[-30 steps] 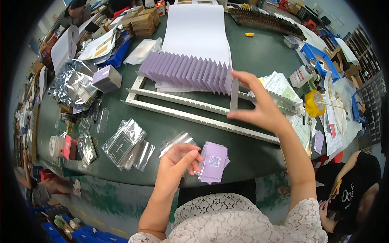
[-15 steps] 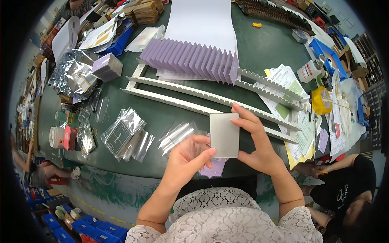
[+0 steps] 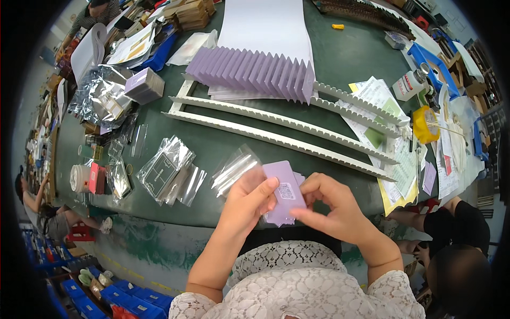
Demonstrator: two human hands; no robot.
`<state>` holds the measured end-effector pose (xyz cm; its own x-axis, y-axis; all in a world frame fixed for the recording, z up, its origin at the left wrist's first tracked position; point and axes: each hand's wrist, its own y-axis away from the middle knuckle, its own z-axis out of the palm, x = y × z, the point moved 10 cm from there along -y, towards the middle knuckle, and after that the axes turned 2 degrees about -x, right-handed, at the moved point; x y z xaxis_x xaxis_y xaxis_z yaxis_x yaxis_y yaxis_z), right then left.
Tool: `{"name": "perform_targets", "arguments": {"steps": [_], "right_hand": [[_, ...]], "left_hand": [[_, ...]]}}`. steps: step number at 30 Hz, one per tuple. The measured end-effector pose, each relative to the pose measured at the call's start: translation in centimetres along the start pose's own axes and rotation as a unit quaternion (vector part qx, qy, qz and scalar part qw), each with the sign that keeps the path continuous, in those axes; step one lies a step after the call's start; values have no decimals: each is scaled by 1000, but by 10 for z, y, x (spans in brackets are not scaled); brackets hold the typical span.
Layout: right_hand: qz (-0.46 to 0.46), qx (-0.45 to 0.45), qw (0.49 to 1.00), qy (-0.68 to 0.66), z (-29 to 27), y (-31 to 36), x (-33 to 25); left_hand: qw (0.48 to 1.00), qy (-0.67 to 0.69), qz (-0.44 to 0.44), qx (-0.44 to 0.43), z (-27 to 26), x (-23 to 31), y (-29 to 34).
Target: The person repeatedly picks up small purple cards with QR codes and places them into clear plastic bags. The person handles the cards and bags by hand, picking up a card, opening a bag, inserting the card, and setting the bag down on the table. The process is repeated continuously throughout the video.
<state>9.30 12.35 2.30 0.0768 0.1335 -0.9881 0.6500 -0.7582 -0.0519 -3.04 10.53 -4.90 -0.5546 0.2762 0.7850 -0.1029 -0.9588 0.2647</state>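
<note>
A thin purple card [image 3: 291, 192] with a printed square code faces up between my hands, over the near table edge. My left hand [image 3: 247, 198] pinches its left side, thumb on top. On its right side, my right hand [image 3: 336, 210] curls around the card, with the thumb at the lower corner. More purple cards [image 3: 280, 218] in clear film lie beneath it, mostly hidden. Clear plastic sleeves [image 3: 234, 169] rest just beyond my left hand. Farther off, a row of purple cards [image 3: 249, 74] stands upright in a white notched rack [image 3: 276, 134].
On the left are bagged dark cards [image 3: 162, 173], a boxed purple stack [image 3: 144, 86] and crumpled silver film [image 3: 95, 95]. Papers [image 3: 380, 109], a white bottle [image 3: 409, 85] and a yellow tape roll [image 3: 425, 125] stand right. Another person [image 3: 457, 228] sits at the lower right.
The card has turned from its plain silver-grey side to its purple printed side and come slightly lower. My right hand has moved from its upper right edge to its lower right corner.
</note>
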Motion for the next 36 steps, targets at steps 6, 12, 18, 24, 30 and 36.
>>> {"name": "perform_targets", "arguments": {"steps": [6, 12, 18, 24, 30, 36], "right_hand": [[83, -98, 980, -151, 23, 5, 15], [92, -112, 976, -162, 25, 2, 20], [73, -94, 978, -171, 14, -5, 25], [101, 38, 974, -200, -18, -13, 32], [31, 134, 982, -129, -44, -11, 26], [87, 54, 994, -45, -26, -1, 24]], "left_hand": [[997, 56, -26, -50, 5, -12, 0], [997, 41, -50, -45, 7, -17, 2], [998, 4, -49, -45, 8, -14, 3], [996, -35, -57, -61, 14, -12, 4], [996, -43, -68, -49, 12, -9, 3], [989, -142, -41, 12, 2, -5, 3]]}}
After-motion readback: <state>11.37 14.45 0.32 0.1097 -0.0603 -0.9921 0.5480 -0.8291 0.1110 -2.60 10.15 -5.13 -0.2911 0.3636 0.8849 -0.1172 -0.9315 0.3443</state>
